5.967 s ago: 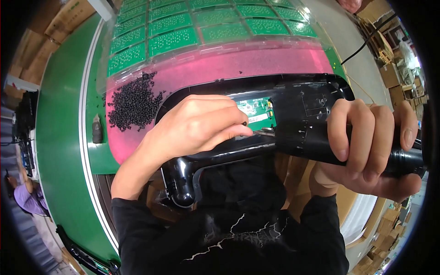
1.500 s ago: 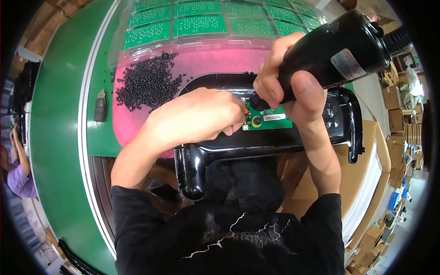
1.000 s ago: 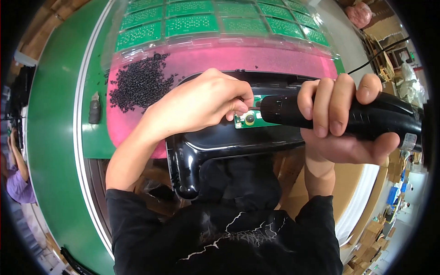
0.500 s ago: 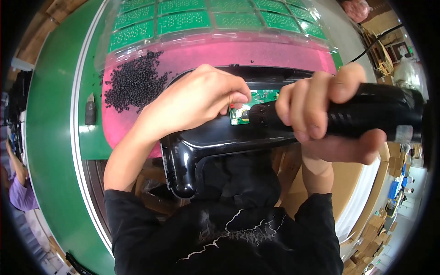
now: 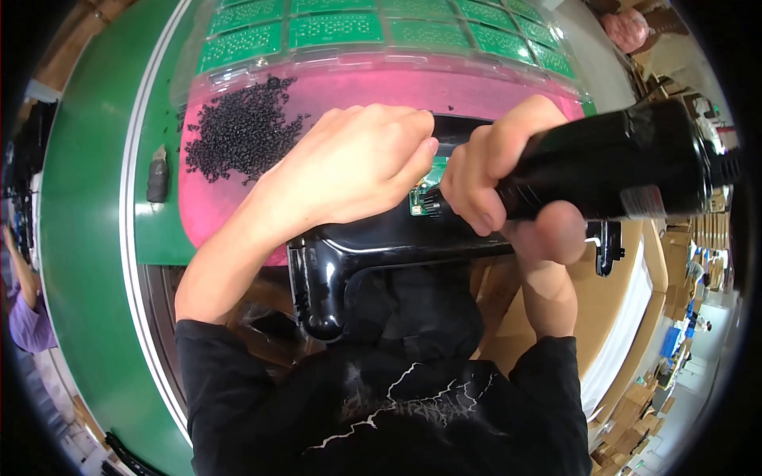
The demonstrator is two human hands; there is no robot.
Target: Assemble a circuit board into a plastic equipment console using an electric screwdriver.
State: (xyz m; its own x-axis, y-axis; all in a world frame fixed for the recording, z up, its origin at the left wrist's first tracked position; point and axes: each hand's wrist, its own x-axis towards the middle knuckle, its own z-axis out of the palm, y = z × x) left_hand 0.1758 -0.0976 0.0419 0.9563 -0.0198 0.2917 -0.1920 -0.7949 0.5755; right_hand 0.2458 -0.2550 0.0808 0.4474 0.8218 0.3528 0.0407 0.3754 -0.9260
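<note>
A black powered screwdriver (image 5: 611,163) is wrapped in the fingers of my right hand (image 5: 480,178). Its front end points left, down at a small green circuit board (image 5: 417,208), and the very tip is hidden. That board sits in a glossy black plastic housing (image 5: 389,239) lying across the table's near edge. Over the board's left side, my left hand (image 5: 361,159) is closed with its fingers curled under; whatever it pinches, if anything, is out of sight.
Small black screw-like pieces (image 5: 242,131) lie heaped on the pink mat (image 5: 349,86). Beyond are clear plastic trays holding several green boards (image 5: 337,30). A dark-handled cutter (image 5: 158,178) rests on the green table (image 5: 87,238) at left. A cardboard box (image 5: 639,293) stands at lower right.
The screwdriver's rear end has swung upward and the tool has shifted slightly left. My left hand has turned, its back more toward the view. The housing's right end now shows.
</note>
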